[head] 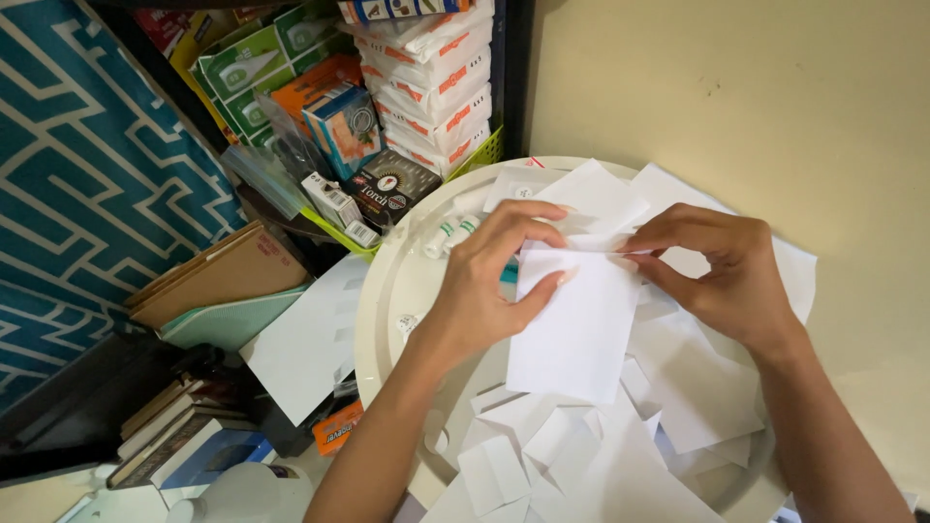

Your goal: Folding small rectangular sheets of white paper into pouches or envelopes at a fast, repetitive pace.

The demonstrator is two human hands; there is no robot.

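Observation:
My left hand (494, 276) and my right hand (722, 271) both pinch the top edge of a white sheet of paper (576, 329), held over a round white tray (383, 300). The left thumb and fingers clasp the sheet's upper left corner; the right fingers grip its upper right edge. Several white paper scraps (542, 450) lie heaped in the tray under the sheet. Small white bottles (450, 234) lie at the tray's far side, just above my left hand.
A green basket (484, 153) with small boxes and white packets stands at the back. Brown folders (218, 276), a loose white sheet (310, 339) and stacked books (174, 436) lie left of the tray. A blue patterned wall is at left, a beige wall at right.

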